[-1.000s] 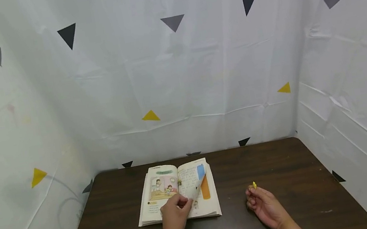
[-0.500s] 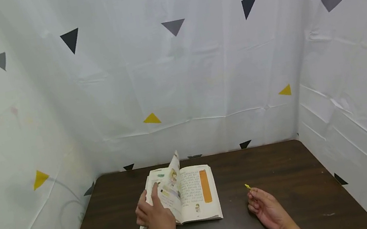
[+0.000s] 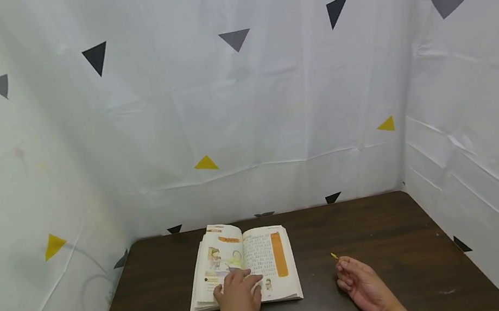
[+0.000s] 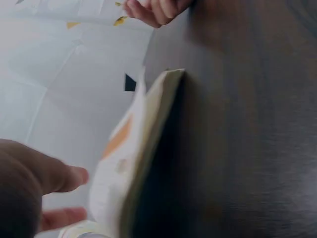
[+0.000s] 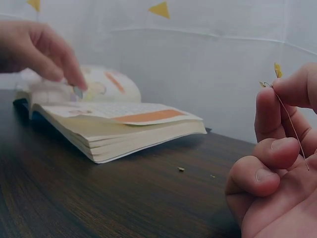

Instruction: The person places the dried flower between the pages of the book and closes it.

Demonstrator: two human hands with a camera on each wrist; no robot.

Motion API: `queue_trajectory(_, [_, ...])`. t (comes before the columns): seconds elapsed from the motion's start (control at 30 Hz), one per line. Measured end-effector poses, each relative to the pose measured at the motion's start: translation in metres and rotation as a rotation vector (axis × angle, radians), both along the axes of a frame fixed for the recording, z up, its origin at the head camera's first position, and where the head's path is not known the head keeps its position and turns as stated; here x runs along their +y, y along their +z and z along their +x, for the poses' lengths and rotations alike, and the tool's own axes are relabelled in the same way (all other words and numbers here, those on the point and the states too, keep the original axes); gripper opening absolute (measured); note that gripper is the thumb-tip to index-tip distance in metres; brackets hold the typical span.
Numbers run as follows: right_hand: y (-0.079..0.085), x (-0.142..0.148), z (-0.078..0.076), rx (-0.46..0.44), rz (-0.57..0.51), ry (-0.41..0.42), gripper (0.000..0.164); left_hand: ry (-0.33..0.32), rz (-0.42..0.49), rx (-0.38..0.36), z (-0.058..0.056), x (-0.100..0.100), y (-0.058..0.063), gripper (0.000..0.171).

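Observation:
An open picture book (image 3: 267, 262) lies on the dark wooden table (image 3: 365, 224), with drawings on its left page and an orange strip on the right. My left hand (image 3: 238, 297) is over the book's lower middle, fingers spread and pointing down at the pages. In the left wrist view, its fingers (image 4: 64, 178) stand apart beside the book's edge. To the right of the book, palm up, my right hand (image 3: 362, 282) pinches a small dried yellow flower (image 5: 278, 69) between thumb and forefinger. Its thin wiry stem hangs down across the palm, and the other fingers are curled.
Two tiny crumbs (image 5: 181, 169) lie on the table near the book's corner in the right wrist view. White curtains (image 3: 247, 112) with black, grey and yellow triangles enclose the table at the back and both sides.
A page has been turned over from right to left and now lies on the left side. My left hand swung left with it, then came back to the middle. The flower's tip tilted leftward.

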State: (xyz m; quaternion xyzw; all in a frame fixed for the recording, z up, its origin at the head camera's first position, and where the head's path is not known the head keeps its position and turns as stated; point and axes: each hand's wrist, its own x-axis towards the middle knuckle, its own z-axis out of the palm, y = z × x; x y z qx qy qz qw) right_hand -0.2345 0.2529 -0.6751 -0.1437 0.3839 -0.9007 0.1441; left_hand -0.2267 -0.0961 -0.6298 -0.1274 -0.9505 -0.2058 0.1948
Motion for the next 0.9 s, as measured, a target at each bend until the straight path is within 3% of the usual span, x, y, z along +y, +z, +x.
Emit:
queue_trajectory(0.07, [0.000, -0.001, 0.000, -0.004, 0.010, -0.006, 0.031, 0.007, -0.015, -0.077, 0.001, 0.001, -0.011, 0.019])
queue_trajectory(0.17, [0.003, -0.003, -0.001, -0.024, 0.097, -0.053, 0.023, 0.006, -0.041, -0.112, 0.000, 0.002, -0.022, 0.021])
queue_trajectory(0.27, [0.012, -0.017, -0.008, -0.091, 0.258, -0.201, 0.009, 0.005, -0.057, -0.101, -0.002, 0.004, -0.024, 0.023])
queue_trajectory(0.4, [0.029, -0.062, -0.020, -0.186, 0.446, -0.433, 0.024, 0.006, -0.067, -0.124, 0.000, 0.002, -0.023, 0.023])
queue_trajectory(0.47, [0.038, -0.093, -0.027, -0.202, 0.492, -0.484, 0.031, 0.007, -0.065, -0.145, 0.002, -0.001, -0.022, 0.024])
queue_trajectory(0.67, [0.057, -0.185, -0.058, -0.210, 0.480, -0.395, 0.034, 0.007, -0.036, -0.155, 0.001, -0.008, -0.020, 0.023])
queue_trajectory(0.77, [0.054, -0.215, -0.073, -0.234, 0.437, -0.364, 0.034, -0.024, -0.014, -0.142, -0.001, -0.012, -0.020, 0.020])
queue_trajectory(0.9, [0.040, -0.233, -0.083, -0.264, 0.463, -0.418, 0.032, -0.058, 0.045, -0.166, -0.002, -0.021, -0.024, 0.016])
